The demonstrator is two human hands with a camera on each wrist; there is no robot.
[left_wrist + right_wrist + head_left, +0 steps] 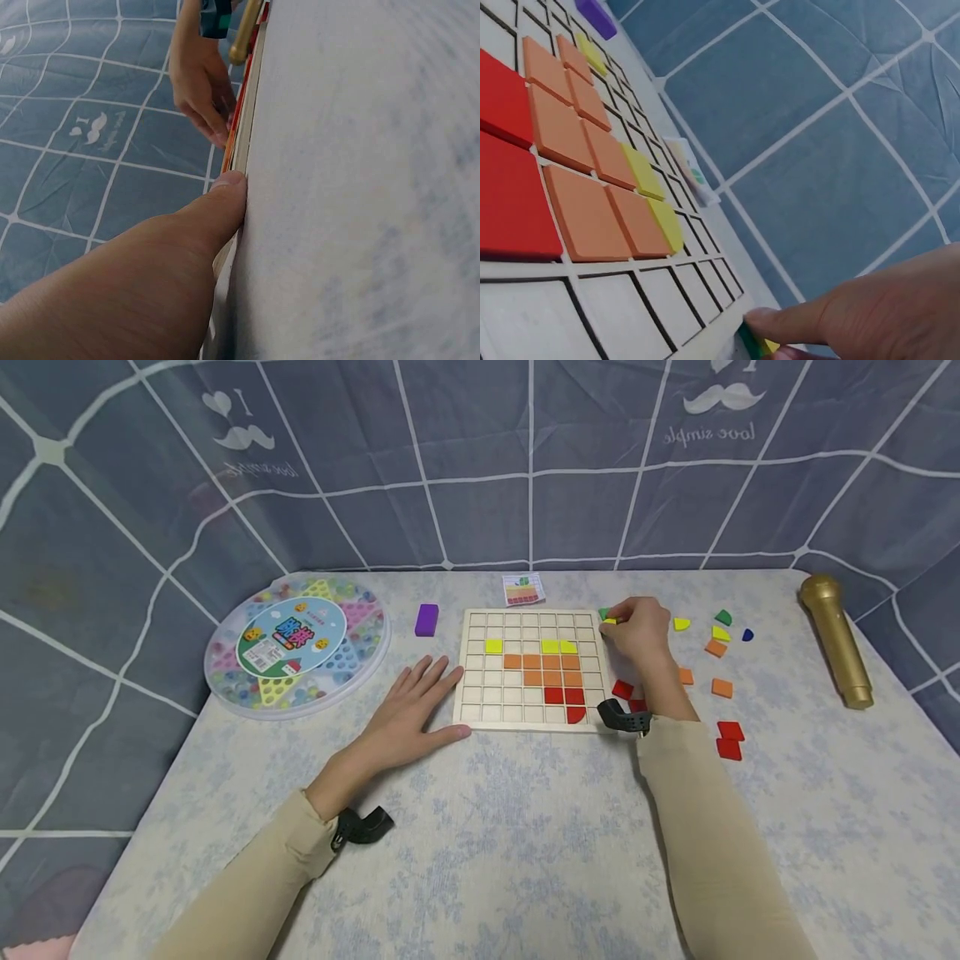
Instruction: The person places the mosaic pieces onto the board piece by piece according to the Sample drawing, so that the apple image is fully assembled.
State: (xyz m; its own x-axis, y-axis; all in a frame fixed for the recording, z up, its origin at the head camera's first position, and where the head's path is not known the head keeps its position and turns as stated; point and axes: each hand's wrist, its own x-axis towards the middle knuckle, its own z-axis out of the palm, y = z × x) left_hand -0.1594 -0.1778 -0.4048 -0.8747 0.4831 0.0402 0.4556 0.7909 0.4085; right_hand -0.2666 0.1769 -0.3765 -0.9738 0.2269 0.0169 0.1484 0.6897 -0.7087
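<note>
A wooden grid board (482, 694) lies on the table, with red, orange (552, 678) and yellow tiles in some of its cells. My left hand (408, 718) rests with spread fingers at the board's left side, its thumb touching the lower left corner. Just off the upper right edge, my right hand (643, 631) pinches a small yellow tile (610, 621). A green tile (751, 342) sits right beside that yellow one in the right wrist view; whether the fingers also hold it I cannot tell. The fingertips partly hide both tiles.
A small pattern card (523, 589) lies behind the board, and a purple block (427, 620) to its left. Loose tiles, such as an orange one (722, 687), are scattered at right. A round bead box (360, 652) stands far left, a gold microphone-shaped object (836, 643) far right.
</note>
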